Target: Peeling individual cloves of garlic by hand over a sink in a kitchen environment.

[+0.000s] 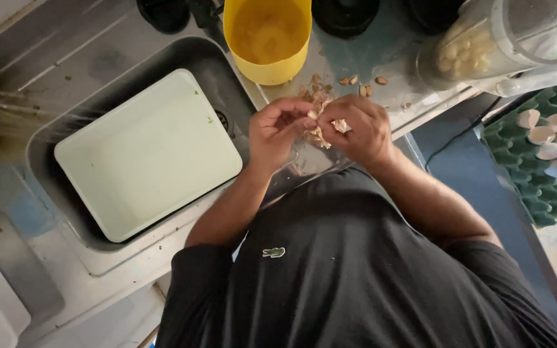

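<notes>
My left hand [277,132] and my right hand [359,129] meet over the steel counter edge, fingers pinched together on a small garlic clove [312,116] with papery skin hanging off it. Loose peel scraps [316,96] lie on the counter just beyond my fingers. A few unpeeled cloves [362,82] lie farther back. A yellow plastic container [267,38] stands right behind the peel pile.
A pale green rectangular tray [149,154] sits in the steel sink [66,138] to the left. A clear jug with peeled cloves [472,48] lies at the top right. A green egg tray with broken eggshells [543,145] is at the right edge.
</notes>
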